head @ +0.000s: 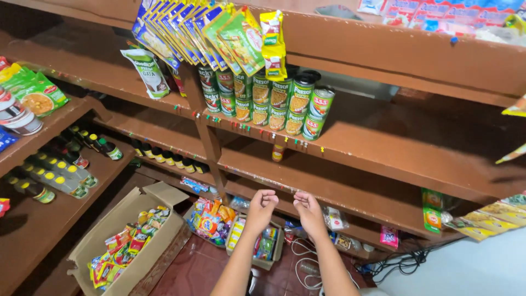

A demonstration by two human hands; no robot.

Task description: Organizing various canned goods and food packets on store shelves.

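— What is the biggest thing in front of you?

— The brown wooden shelves (pixel 383 145). They fill almost all my view, in several levels. On the floor at the left stands an open cardboard box (pixel 118 216) with colourful snack packets (pixel 129 244) inside.

— And on the shelves?

— In the middle level there are stacked tin cans (pixel 274 101), two high, in a row. Above them hang strips of sachets (pixel 192 30) from the top board. At the left I see dark bottles with yellow caps (pixel 57 170), lying in rows.

— Where are your hands?

— Both are raised in front of me, below the cans and above the floor. My left hand (pixel 262 204) and my right hand (pixel 307 205) are near each other but not touching. The fingers of each hand are curled in loosely, almost together, and they hold nothing.

— What is nearest to them?

— Just under my hands is a small open box (pixel 257 244) with little packets, and beside it a bag of bright sachets (pixel 211 222). White cables (pixel 304 257) lie on the red floor tiles near my right arm.
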